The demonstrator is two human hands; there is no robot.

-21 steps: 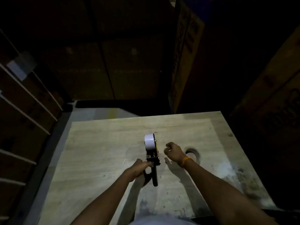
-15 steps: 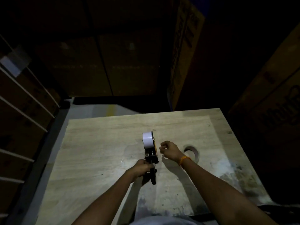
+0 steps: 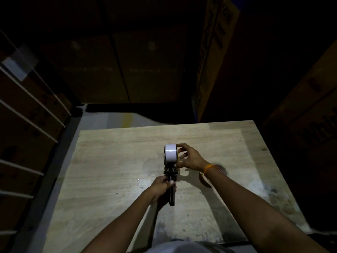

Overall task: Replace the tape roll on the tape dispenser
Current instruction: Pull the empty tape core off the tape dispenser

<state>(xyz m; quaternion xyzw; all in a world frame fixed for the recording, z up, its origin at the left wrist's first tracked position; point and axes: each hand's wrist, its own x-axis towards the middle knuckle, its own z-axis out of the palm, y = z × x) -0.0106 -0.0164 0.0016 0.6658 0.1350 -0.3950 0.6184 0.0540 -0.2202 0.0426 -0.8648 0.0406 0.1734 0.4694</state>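
Observation:
A hand-held tape dispenser with a black handle stands over the middle of the wooden table. A white tape roll sits on its far end. My left hand is closed around the black handle. My right hand is on the right side of the roll, thumb and fingers spread around its rim. An orange band circles my right wrist. A second roll lies flat on the table behind that wrist, mostly hidden.
Tall cardboard boxes stand behind the table and to its right. A dark rack with white rails runs along the left. The table's near right corner is stained dark. The room is dim.
My right hand has moved left from beside the dispenser onto the white roll and spread its fingers around it. My left hand keeps its hold on the handle.

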